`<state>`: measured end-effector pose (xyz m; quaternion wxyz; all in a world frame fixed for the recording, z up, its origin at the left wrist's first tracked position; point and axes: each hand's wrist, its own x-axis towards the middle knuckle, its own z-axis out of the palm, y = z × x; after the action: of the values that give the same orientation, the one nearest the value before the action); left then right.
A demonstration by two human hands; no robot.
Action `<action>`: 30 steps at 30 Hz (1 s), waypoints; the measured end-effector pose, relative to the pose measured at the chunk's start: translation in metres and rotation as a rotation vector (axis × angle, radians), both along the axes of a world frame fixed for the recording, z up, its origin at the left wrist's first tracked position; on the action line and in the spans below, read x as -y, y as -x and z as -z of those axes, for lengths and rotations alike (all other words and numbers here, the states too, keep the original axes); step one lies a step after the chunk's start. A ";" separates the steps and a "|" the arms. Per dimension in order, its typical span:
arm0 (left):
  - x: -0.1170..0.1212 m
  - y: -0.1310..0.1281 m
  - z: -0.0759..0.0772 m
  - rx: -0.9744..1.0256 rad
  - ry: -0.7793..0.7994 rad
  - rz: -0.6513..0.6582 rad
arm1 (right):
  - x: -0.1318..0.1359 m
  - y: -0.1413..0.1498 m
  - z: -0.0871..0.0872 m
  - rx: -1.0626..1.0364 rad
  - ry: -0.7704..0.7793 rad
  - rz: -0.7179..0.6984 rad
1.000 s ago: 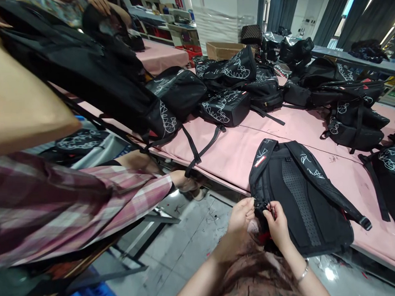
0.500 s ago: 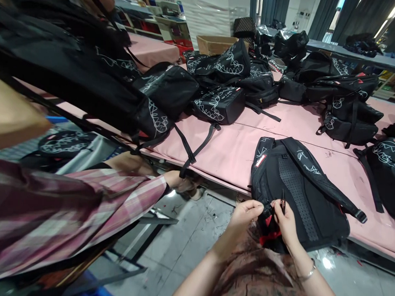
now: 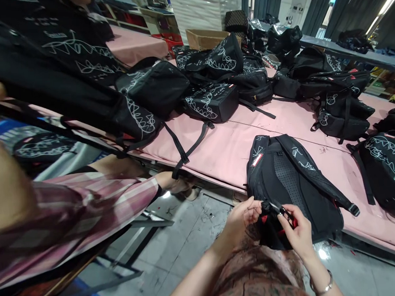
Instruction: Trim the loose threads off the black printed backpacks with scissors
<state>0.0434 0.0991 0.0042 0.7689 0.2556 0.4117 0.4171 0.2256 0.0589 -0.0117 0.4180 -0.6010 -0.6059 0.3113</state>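
A black backpack (image 3: 291,188) lies at the table's near edge with its padded back panel and white-marked shoulder straps facing up. My left hand (image 3: 240,217) is closed in a pinch at the backpack's lower left side, its fingertips against a small black strap piece (image 3: 266,208). Whether they grip the strap or a thread on it is too small to tell. In my right hand (image 3: 299,231) are thread snips (image 3: 285,213), their blades pointing left at that strap piece. Red fabric shows just below.
More black backpacks with white scribble prints (image 3: 212,102) lie along the pink table (image 3: 214,158). At left, a person in a plaid garment (image 3: 98,199) handles a large black bag (image 3: 68,79). A cardboard box (image 3: 203,37) stands behind.
My right hand has shifted right and turned, bringing the snips' blades from upright to pointing left at the strap piece. The co-worker's black bag has moved left.
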 end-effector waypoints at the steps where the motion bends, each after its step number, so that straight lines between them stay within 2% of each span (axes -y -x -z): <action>1: 0.001 -0.001 -0.001 -0.033 -0.053 0.005 | 0.001 -0.002 -0.004 0.019 0.008 -0.029; 4: 0.003 -0.005 -0.001 -0.106 -0.172 0.013 | 0.000 -0.006 -0.013 0.000 0.037 -0.088; 8: 0.005 -0.010 0.006 -0.213 -0.181 -0.037 | -0.006 -0.008 -0.018 -0.070 0.099 -0.137; 12: 0.005 -0.011 0.014 -0.289 -0.245 -0.073 | -0.012 -0.006 -0.023 -0.049 0.142 -0.222; 21: 0.005 -0.001 0.010 -0.476 -0.495 0.058 | -0.026 -0.003 -0.039 0.056 0.145 -0.383; 26: 0.005 0.000 0.012 -0.436 -0.478 0.091 | -0.033 -0.009 -0.037 0.055 0.125 -0.445; 30: 0.005 -0.002 0.007 -0.368 -0.415 0.064 | -0.036 -0.012 -0.025 -0.168 0.220 -0.457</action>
<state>0.0452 0.0944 -0.0031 0.6251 0.4920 0.4420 0.4145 0.2374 0.0948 0.0138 0.3178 -0.4625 -0.6515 0.5106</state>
